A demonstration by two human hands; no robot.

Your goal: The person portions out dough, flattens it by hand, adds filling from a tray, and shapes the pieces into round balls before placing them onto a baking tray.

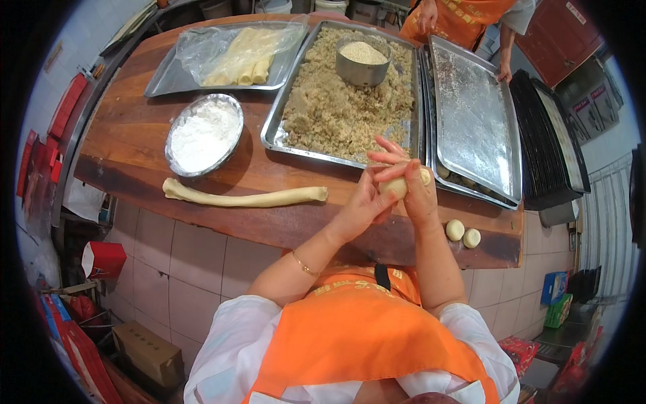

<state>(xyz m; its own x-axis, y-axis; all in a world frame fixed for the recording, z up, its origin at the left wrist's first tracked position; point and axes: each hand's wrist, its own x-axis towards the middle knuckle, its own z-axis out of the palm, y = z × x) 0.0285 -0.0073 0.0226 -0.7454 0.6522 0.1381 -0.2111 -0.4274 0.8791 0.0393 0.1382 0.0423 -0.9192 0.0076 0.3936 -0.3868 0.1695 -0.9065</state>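
My left hand [367, 202] and my right hand [418, 198] meet over the table's front edge around a pale dough ball [393, 188], largely hidden by the fingers. A small pale piece [424, 177] shows at my right hand, too hidden to tell apart from the ball. To the left lies a long dough rope [242, 197]. Two small round dough balls [463, 235] sit to the right. Beyond my hands is a metal tray [274, 136] of crumbly filling, with a steel ring [360, 75] of pale granules on it.
A bowl of white powder [202, 135] and a tray of plastic-covered dough rolls [161, 84] are at left. Stacked trays [474, 121] stand at right on the wooden table [121, 155], beside black stacked pans [548, 148]. A co-worker's hand [503, 73] grips the top tray.
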